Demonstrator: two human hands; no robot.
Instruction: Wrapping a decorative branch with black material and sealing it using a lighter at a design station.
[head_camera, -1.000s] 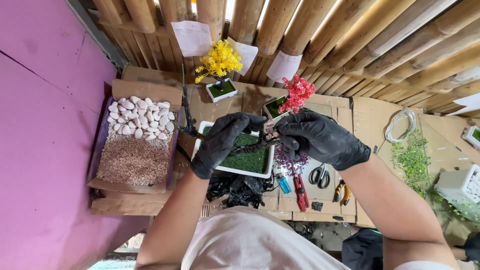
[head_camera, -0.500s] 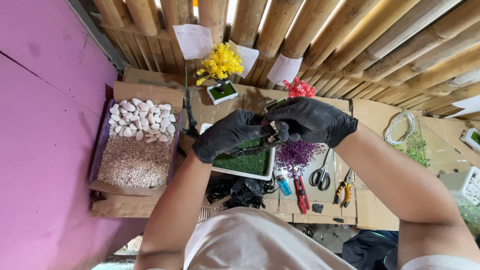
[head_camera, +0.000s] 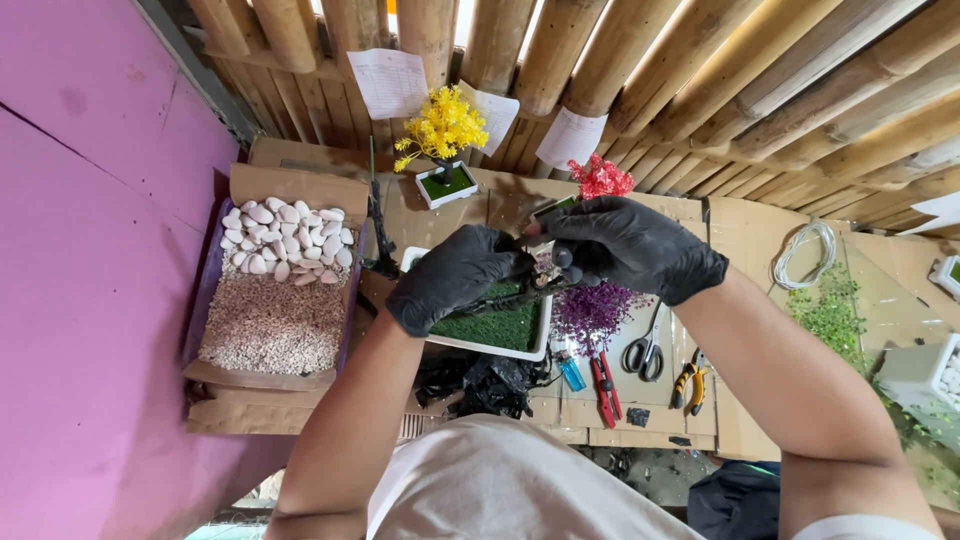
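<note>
My left hand (head_camera: 455, 290) and right hand (head_camera: 632, 245), both in black gloves, meet over the white rectangular pot (head_camera: 478, 343) with its green moss bed, and each grip is closed narrow on the dark twisted trunk (head_camera: 505, 298) between them. The trunk lies nearly level, its long axis running from lower left under my left palm up and right toward my right fingertips (head_camera: 562, 258), where a small pale piece sits that I cannot make out clearly. Just beside the pot lies a purple foliage sprig (head_camera: 592, 312), then scissors (head_camera: 644, 352), red-handled pliers (head_camera: 605, 380) and a blue lighter (head_camera: 571, 372) on the cardboard-covered table (head_camera: 745, 235). To the left stands a box of white pebbles and gravel (head_camera: 272, 290). Compared with half a second ago, my hands have hardly shifted; the red miniature tree (head_camera: 600, 178) behind them shows more fully now.
</note>
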